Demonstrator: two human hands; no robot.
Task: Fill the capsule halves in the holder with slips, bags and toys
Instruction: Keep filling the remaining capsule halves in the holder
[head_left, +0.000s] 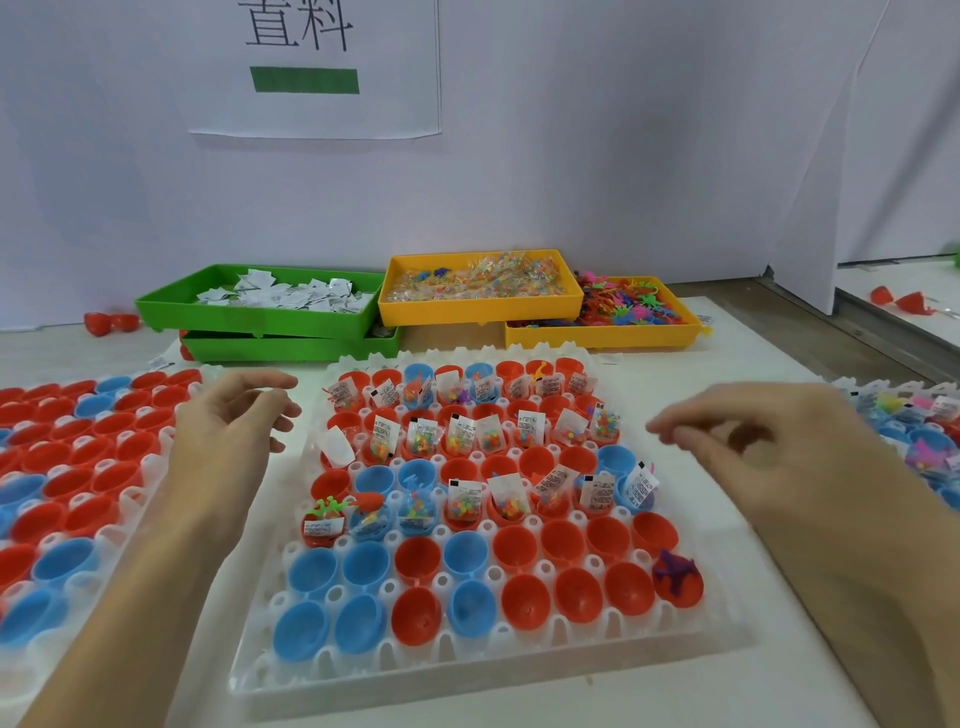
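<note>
Hovering over the white holder, the left hand and right hand hang loosely curled, holding nothing. Its far rows are filled; the near capsule halves probably need slips from the green tray behind.

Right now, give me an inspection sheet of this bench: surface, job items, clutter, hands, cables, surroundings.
Surface: white table, partly covered by holders.
Job's things: centre holder, far rows filled, two nearest rows mostly bare; purple toy in one near-right red half. Green tray holds slips, yellow tray bags, second yellow tray toys.
Clutter: loose red halves at far left.
Hands: left hand and right hand hover, fingers loosely curled, apparently holding nothing.
Cables: nothing seen.
Surroundings: white wall with paper sign; left holder unfilled.
</note>
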